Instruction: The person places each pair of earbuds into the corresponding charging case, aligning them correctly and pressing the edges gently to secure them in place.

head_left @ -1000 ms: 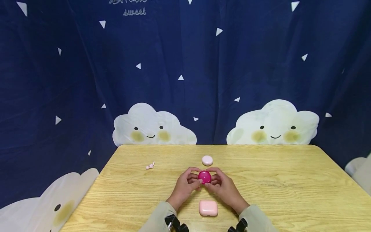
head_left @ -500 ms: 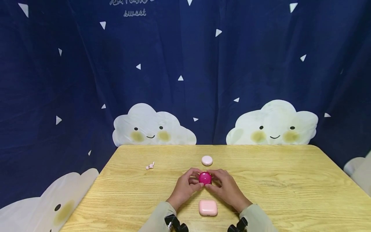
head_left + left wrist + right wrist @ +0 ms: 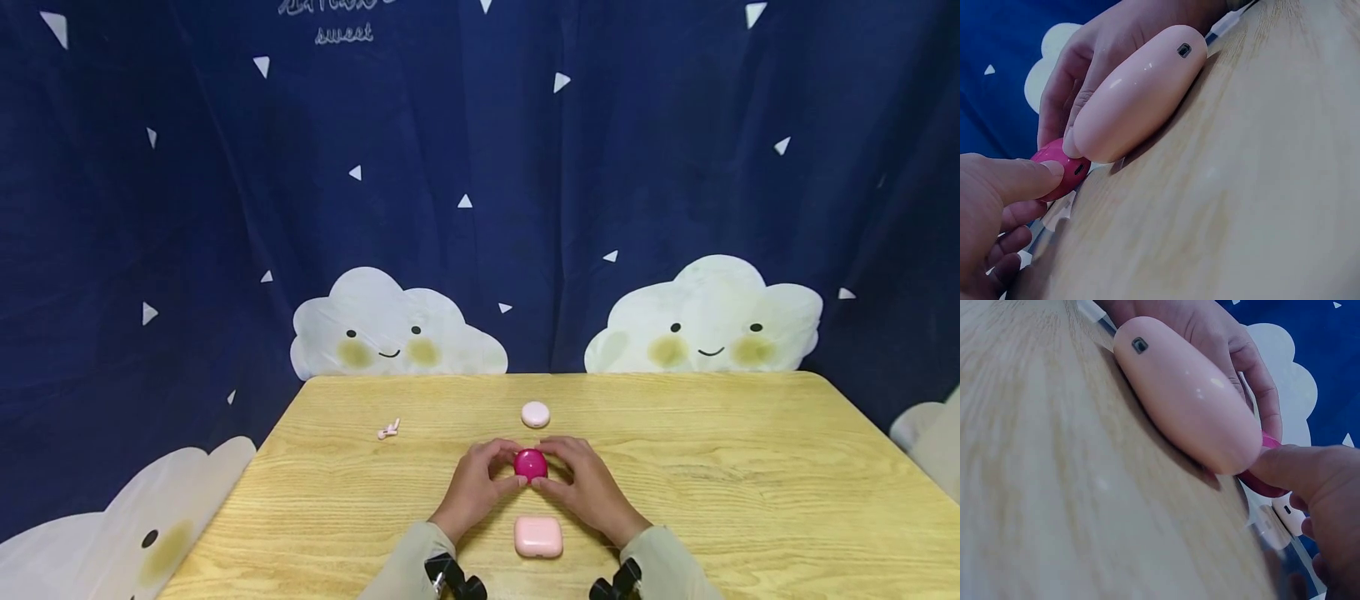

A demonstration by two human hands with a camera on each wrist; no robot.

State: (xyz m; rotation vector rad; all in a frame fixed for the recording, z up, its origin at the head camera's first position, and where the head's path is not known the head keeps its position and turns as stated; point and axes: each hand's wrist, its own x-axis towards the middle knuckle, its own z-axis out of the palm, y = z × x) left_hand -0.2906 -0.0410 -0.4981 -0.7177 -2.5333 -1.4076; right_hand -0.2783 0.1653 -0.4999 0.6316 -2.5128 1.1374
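A dark blue curtain [image 3: 465, 125] hangs beyond the wooden table [image 3: 337, 517]. My left hand [image 3: 476, 482] and right hand [image 3: 588, 485] face each other over it. On my side of them lies a pink case [image 3: 538, 537], long axis left to right. Beyond it, fingers and thumbs of both hands pinch the magenta case [image 3: 531, 464], neither hand nearer; from above it looks round, without a clear long axis. Farther out sits a pale round case [image 3: 536, 413]. All 3 look closed, contents hidden. 2 earbuds [image 3: 388, 430] lie off left.
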